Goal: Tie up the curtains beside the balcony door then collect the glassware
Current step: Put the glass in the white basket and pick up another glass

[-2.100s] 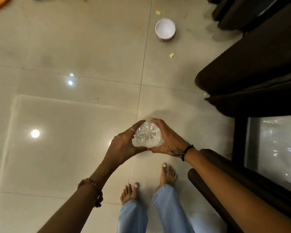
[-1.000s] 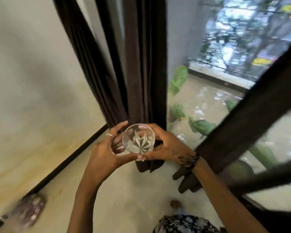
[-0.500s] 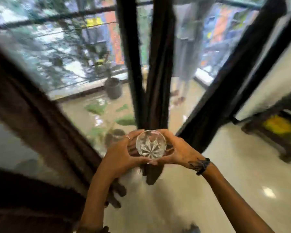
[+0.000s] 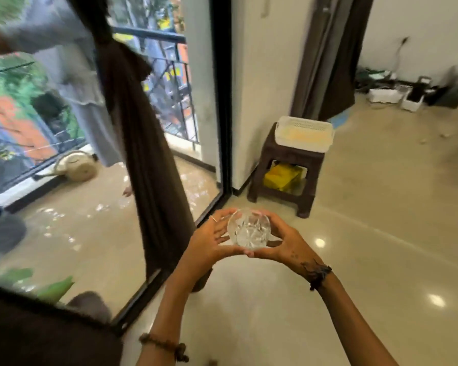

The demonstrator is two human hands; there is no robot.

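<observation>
Glass (image 4: 249,231) cupped between both hands' fingers (image 4: 271,220)

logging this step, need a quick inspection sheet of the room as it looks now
surface: glossy tiled floor, ceiling lights reflected
job's things: cut glass held in both hands; dark curtain knotted by balcony door
clutter: white basket on brown stool, yellow item beneath; boxes by far wall
grippers: left hand and right hand cup the glass
cables: cord on far wall, blurred
surroundings: balcony railing, watering can outside
</observation>
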